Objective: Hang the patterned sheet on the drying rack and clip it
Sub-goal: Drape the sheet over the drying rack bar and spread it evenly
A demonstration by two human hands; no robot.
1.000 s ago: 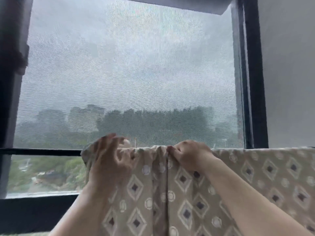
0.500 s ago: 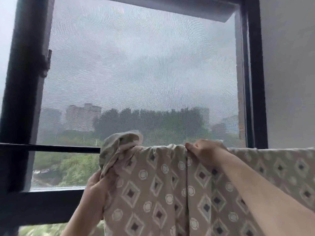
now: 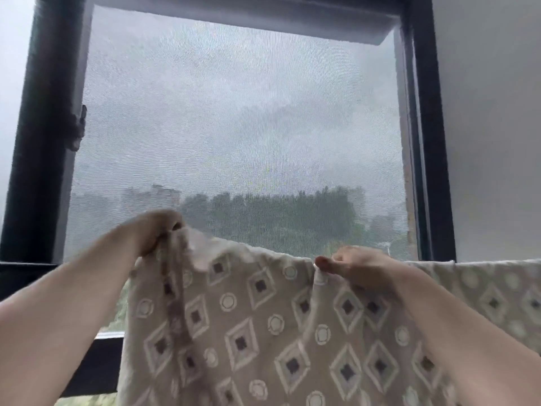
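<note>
Head view gave us the patterned sheet (image 3: 263, 332) filling the lower middle and right of the picture, beige with white diamonds and rings, hanging down in front of a window. Its top edge ran level from the right border to the middle, draped over a support that the cloth itself hid. From there it rose leftward to a bunched corner that stood higher than the rest.

We saw the left hand (image 3: 152, 232) grasping that raised corner, its fingers curled round the gathered cloth and the forearm reaching up from the lower left. The right hand (image 3: 354, 268) pinched the top edge near the middle, thumb and fingertips closed on a small fold, with its forearm lying across the hanging cloth. The two hands were well apart, and the sheet sloped between them.

A dark horizontal bar (image 3: 26, 266) ran in from the left at about the height of the draped edge; we could not tell whether it belonged to the drying rack. Behind stood a black window frame (image 3: 430, 142) with a mesh screen (image 3: 234, 127), blurred trees (image 3: 278, 218) and grey sky beyond it. A pale wall (image 3: 491, 127) lay to the right.
</note>
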